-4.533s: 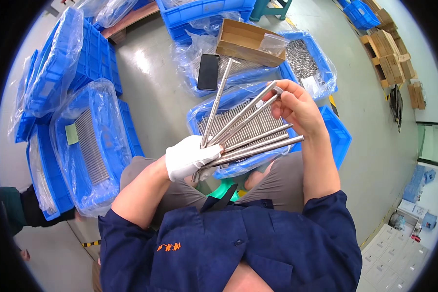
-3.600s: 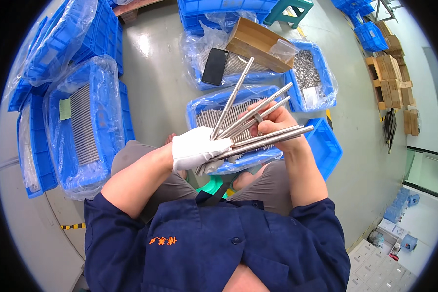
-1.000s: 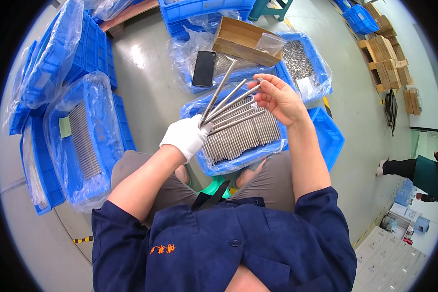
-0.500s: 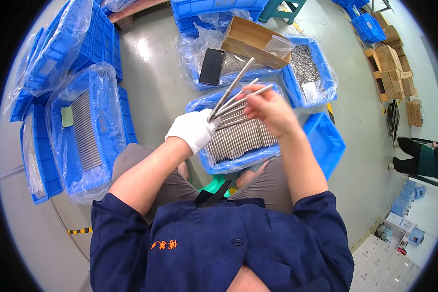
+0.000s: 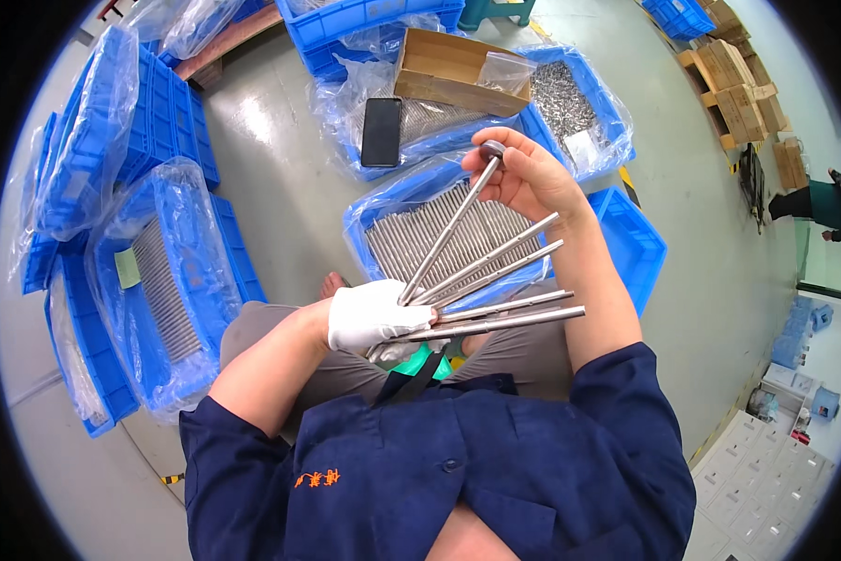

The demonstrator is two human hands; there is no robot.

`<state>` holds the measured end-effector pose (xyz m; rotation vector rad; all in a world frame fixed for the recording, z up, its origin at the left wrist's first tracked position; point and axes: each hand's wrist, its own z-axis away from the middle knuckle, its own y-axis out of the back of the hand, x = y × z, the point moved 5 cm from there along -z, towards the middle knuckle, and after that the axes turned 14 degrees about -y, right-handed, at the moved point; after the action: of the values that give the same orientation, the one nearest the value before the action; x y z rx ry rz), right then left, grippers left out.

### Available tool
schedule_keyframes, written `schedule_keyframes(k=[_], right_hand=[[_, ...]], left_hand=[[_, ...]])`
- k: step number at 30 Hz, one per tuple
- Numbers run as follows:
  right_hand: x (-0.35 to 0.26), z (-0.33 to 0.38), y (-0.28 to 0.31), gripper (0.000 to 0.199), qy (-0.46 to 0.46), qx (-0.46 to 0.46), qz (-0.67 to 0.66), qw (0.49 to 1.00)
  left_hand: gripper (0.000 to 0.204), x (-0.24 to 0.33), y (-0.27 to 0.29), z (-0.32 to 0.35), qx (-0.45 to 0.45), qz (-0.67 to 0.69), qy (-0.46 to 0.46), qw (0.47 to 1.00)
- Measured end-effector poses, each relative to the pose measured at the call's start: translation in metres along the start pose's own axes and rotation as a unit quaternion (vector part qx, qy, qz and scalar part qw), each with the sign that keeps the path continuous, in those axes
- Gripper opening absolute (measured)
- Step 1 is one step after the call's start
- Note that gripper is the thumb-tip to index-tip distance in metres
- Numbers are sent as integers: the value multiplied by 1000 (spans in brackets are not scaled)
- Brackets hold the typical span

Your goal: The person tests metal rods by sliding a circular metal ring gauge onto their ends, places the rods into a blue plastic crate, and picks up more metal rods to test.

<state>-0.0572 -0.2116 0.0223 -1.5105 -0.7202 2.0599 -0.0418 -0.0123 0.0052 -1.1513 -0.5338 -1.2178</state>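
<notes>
A fan of five long metal rods (image 5: 495,280) is held above the lap, spread out to the right and far side from a single gathering point. The near ends of the rods are clenched in the left hand (image 5: 375,316), which is covered by a white glove, the fingers being wrapped tight around the bundle so that the rods splay out from between them. The steepest rod (image 5: 448,231) is pinched at its far tip by the bare right hand (image 5: 525,176), its dark rounded cap being pressed between thumb and fingertips; the other four rods pass just below that hand and forearm, untouched by its fingers. Directly beneath the fan, a blue plastic crate (image 5: 394,201) lined with clear film is seen, filled with a row of similar rods (image 5: 411,245) laid side by side. An empty-looking blue crate (image 5: 637,245) is set just right of it. On the far side, a black phone (image 5: 381,132) is laid on a film-lined crate beside a brown cardboard box (image 5: 450,73), and a further crate of small metal parts (image 5: 570,98) is placed to the right of the box. At the left, another lined crate of rods (image 5: 163,285) is set on the grey floor (image 5: 280,196).
</notes>
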Motion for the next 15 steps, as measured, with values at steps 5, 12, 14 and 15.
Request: schedule_keyframes(k=[5,12,14,15], right_hand=[[-3,5,-3,26,2,-11,5,1000],[-15,15,-7,25,-13,50,136,989],[-17,18,-7,27,-12,49,155,987],[-18,19,-8,29,-10,50,174,983]], left_hand=[[40,3,-2,4,-25,24,33,999],[43,0,0,4,-53,-20,34,998],[43,1,-2,5,-64,-1,42,997],[42,-1,-1,5,-64,-34,43,996]])
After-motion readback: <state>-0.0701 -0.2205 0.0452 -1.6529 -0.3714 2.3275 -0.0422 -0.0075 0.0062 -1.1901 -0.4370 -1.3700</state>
